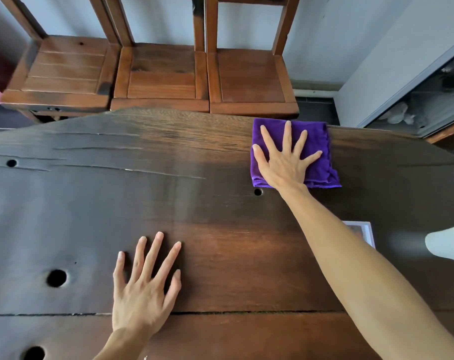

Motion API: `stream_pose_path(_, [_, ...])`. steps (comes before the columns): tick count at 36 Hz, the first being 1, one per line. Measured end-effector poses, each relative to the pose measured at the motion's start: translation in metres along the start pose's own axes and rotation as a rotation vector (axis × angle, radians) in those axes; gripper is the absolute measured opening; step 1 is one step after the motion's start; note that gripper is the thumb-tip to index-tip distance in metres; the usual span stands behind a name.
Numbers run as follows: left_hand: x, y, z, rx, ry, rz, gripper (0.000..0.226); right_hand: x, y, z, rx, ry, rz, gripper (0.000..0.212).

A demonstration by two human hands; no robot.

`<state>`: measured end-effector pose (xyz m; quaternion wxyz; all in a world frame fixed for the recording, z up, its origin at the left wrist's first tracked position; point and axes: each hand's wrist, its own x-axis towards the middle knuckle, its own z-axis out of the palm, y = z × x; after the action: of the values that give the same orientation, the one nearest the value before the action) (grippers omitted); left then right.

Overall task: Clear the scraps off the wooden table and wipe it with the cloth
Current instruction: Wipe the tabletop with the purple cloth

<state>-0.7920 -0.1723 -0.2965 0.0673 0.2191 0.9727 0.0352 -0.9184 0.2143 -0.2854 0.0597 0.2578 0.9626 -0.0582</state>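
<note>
Purple cloth (317,152) under flat right hand (283,162); left hand (142,289) splayed, both grips open.

My right forearm (350,255) covers most of a white-framed object (365,231) at the frame's right. A white shape (446,244) is cut by the right edge. My right hand (285,162) hides the cloth's (322,162) middle.
</note>
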Motion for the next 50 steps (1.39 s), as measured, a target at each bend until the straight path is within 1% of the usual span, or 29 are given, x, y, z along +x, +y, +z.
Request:
stream_pose_path(12, [-0.001,-0.002,0.003,-0.001,-0.040,-0.006,0.058,-0.090,-0.004,0.019,0.016,0.049,-0.095,0.063])
stream_pose_path(21, [-0.001,-0.001,0.003,-0.008,-0.026,-0.004,0.057,-0.155,0.002,0.030,-0.011,0.056,-0.108,0.064])
stream_pose_path(35, [-0.002,0.001,0.003,-0.025,0.005,-0.007,0.056,-0.231,0.000,0.042,-0.007,0.079,-0.109,0.062])
stream_pose_path(50, [-0.001,-0.001,0.007,-0.007,0.028,0.003,0.056,-0.323,0.009,0.052,0.012,0.023,-0.092,0.063])
